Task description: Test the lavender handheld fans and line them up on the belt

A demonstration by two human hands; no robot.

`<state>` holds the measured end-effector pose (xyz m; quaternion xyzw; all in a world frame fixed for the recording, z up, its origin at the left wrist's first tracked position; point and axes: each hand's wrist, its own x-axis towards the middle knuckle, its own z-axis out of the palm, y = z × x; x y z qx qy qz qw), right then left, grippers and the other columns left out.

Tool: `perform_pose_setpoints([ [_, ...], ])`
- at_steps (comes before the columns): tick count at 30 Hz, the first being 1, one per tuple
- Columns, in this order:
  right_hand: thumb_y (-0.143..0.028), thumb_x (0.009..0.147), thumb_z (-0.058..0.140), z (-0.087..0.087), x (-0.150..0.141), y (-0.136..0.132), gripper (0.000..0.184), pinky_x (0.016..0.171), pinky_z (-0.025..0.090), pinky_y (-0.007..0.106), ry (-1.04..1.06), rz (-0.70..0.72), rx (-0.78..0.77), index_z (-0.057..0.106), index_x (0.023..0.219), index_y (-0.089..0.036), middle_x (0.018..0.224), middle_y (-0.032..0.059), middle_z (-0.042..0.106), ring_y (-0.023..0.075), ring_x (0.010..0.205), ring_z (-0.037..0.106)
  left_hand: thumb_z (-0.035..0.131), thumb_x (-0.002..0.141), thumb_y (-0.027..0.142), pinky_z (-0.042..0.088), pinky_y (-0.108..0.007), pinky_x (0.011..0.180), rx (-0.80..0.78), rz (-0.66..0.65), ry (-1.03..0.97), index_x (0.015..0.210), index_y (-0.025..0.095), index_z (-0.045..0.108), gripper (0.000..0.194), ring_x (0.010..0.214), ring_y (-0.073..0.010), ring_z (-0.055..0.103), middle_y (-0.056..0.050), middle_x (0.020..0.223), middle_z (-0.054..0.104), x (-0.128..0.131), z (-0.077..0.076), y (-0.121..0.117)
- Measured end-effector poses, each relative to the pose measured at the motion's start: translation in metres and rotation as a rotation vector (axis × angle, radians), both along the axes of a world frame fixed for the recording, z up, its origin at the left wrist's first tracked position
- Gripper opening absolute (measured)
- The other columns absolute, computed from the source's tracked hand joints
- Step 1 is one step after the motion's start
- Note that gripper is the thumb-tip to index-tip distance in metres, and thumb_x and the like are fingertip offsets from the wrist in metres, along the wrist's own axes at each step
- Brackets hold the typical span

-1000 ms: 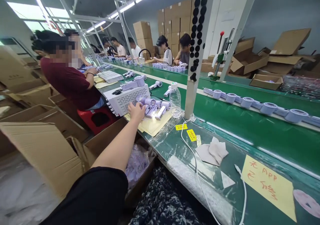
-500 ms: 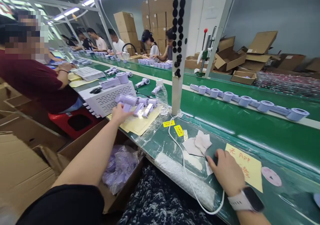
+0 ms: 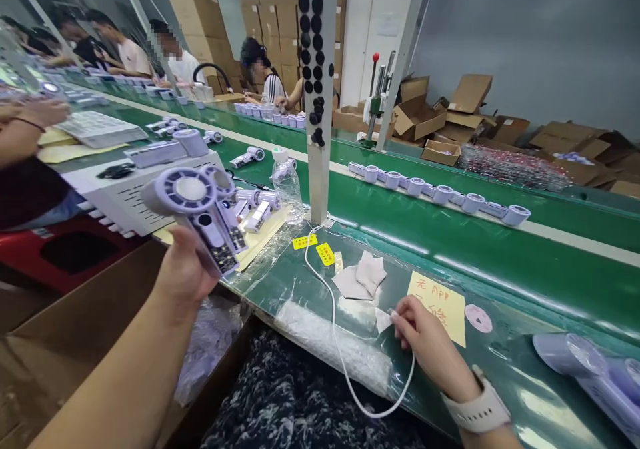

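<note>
My left hand (image 3: 187, 269) is closed around the handle of a lavender handheld fan (image 3: 185, 192), lifted above the bench's left part. Circuit parts show at the handle's lower end. Right behind it is a second fan (image 3: 223, 181); I cannot tell whether my hand holds that one too. Low over the bench, my right hand (image 3: 423, 336) pinches the end of a white charging cable (image 3: 333, 329), its plug hidden by the fingers. A white paper triangle (image 3: 383, 320) lies at those fingertips, beside a yellow handwritten note (image 3: 437, 296).
More fans (image 3: 260, 209) lie on yellow paper near a clear plastic bottle (image 3: 287, 186). A white slotted box (image 3: 120, 199) stands left. A pole (image 3: 317, 169) rises at the bench's back edge, before the green conveyor (image 3: 450, 236). Another fan (image 3: 575, 356) lies right. Co-workers sit beyond.
My left hand has lifted a fan from the pile and brought it nearer. My right hand came into view and closed on the cable end. The view has turned right.
</note>
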<state>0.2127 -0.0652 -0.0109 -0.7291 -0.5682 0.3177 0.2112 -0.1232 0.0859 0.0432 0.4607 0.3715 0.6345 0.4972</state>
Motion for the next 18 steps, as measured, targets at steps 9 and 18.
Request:
perform_pose_setpoints([
  [9,-0.051,0.086,0.066,0.032,-0.041,-0.030,0.035,0.054,0.045,0.027,0.657,0.022,-0.024,0.067,0.076,-0.017,0.053,0.0011,0.063,0.0159,0.048,0.059,0.076,0.069,0.074,0.057,-0.054,0.102,-0.054,-0.374,-0.329,0.093,0.026,0.069,0.055,0.127,-0.0360,0.063,-0.005,0.104,0.076,0.105,0.001,-0.053],
  [18,-0.037,0.096,0.060,0.043,-0.073,-0.029,0.034,0.060,0.045,0.024,0.705,0.103,0.220,0.064,0.067,-0.019,0.056,0.0011,0.066,0.0146,0.056,0.061,0.065,0.062,0.089,0.062,-0.042,0.085,-0.211,-0.665,-0.534,0.070,0.020,0.060,0.070,0.111,-0.0299,0.069,-0.006,0.120,0.070,0.151,-0.006,-0.072],
])
